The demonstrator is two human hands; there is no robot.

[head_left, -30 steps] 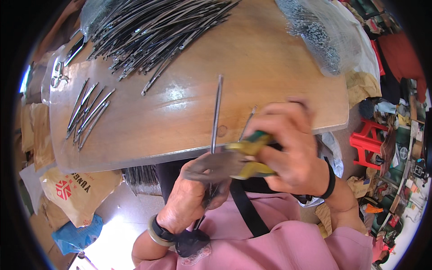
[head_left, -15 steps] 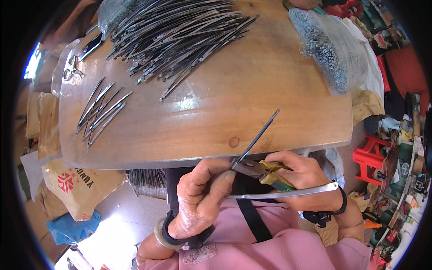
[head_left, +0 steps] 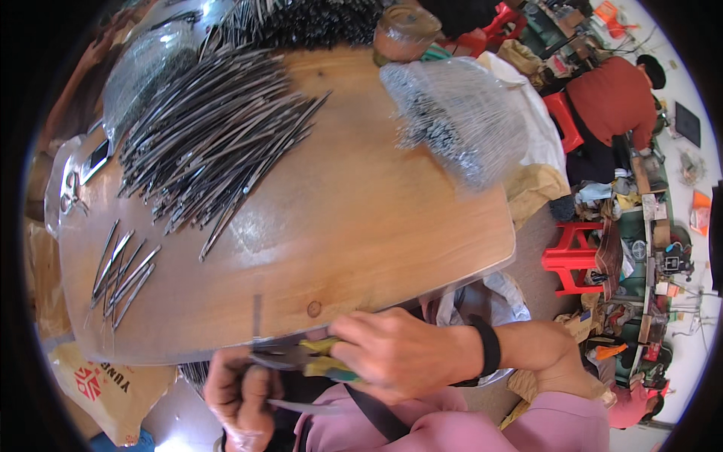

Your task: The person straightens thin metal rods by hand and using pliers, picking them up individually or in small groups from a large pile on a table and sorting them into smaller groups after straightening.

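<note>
Head view, lower centre: pliers (head_left: 318, 364) are gripped by the curled fingers of the right hand (head_left: 403, 352), nose pointing left; below them a blurred metal strip (head_left: 310, 408) is held in the left hand's (head_left: 238, 403) closed fingers, its long axis running rightward.

Bright light leaves a soft white glare on the wooden tabletop (head_left: 392, 226) and glints on the clear plastic bag (head_left: 493, 113), the floor (head_left: 181, 423) washes out at lower left, a metal strip (head_left: 307, 407) smears with motion blur, and fisheye distortion bends edges toward a black rim.
</note>
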